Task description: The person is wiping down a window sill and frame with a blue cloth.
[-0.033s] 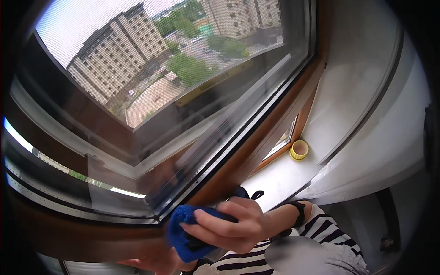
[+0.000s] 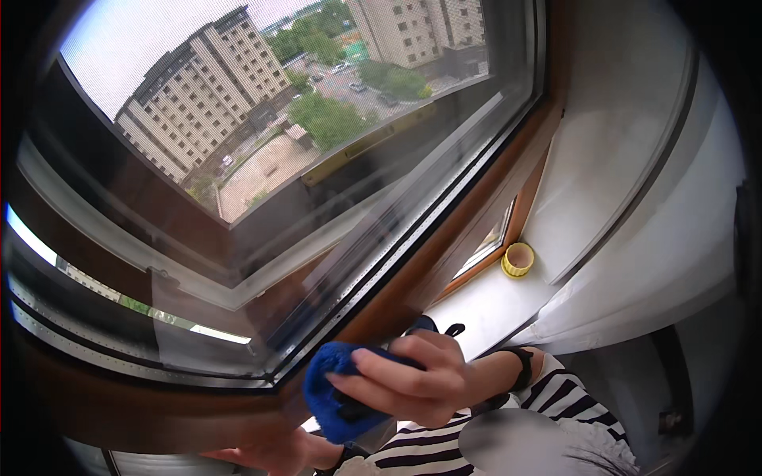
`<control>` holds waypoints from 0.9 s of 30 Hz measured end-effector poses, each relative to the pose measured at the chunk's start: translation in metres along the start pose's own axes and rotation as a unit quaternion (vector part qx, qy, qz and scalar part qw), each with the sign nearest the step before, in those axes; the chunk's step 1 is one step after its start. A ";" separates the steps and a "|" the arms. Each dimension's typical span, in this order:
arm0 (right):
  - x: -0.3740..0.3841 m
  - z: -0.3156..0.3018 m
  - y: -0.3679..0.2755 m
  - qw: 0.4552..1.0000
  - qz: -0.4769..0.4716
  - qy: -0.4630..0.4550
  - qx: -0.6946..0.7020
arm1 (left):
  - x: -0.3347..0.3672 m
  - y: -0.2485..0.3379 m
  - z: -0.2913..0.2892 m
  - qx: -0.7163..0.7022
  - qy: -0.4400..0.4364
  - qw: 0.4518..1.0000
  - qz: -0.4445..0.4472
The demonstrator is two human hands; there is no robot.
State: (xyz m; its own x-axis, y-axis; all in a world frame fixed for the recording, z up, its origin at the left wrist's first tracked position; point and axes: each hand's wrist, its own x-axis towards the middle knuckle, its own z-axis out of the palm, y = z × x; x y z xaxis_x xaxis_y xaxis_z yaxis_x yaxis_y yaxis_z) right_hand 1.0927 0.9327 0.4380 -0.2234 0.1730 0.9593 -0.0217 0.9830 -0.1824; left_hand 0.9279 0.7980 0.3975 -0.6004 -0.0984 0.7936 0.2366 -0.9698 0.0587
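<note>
My right hand (image 2: 409,385) is shut on a blue cloth (image 2: 327,401) and presses it against the lower corner of the brown window frame (image 2: 444,262). A black band (image 2: 522,366) circles that wrist, above a black-and-white striped sleeve (image 2: 556,401). My left hand (image 2: 270,456) lies low at the bottom edge, under the cloth and next to the frame; most of it is cut off. The large window pane (image 2: 317,159) fills the upper left, with buildings and trees outside.
A small yellow cup (image 2: 517,259) stands on the white sill (image 2: 484,305) in the far corner. A small black object (image 2: 454,328) lies on the sill behind my right hand. A white wall reveal (image 2: 603,159) and a white curtain (image 2: 659,270) close off the right.
</note>
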 end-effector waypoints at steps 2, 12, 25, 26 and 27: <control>0.005 -0.011 0.024 0.998 0.052 0.011 -0.015 | 0.018 0.014 0.003 -0.034 0.023 0.999 -0.014; -0.014 -0.016 0.068 0.975 0.074 0.147 -0.149 | 0.017 0.004 0.034 0.149 0.065 0.986 0.040; -0.018 -0.047 0.119 0.962 0.093 0.224 -0.129 | 0.007 0.005 0.038 0.119 0.145 0.982 -0.008; -0.017 -0.060 0.139 0.946 0.148 0.253 -0.136 | 0.006 0.006 0.034 0.100 0.112 0.988 -0.018; -0.011 -0.078 0.159 0.929 0.176 0.281 -0.163 | 0.004 0.007 0.030 0.080 0.079 0.993 -0.029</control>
State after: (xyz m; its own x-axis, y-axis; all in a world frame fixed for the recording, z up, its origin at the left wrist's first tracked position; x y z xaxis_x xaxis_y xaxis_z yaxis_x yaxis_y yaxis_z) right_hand 1.1677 1.0921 0.4157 0.3862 0.4028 0.8298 0.2724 0.8097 -0.5198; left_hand 0.9499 0.7976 0.4196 -0.7268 -0.0889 0.6811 0.3081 -0.9284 0.2077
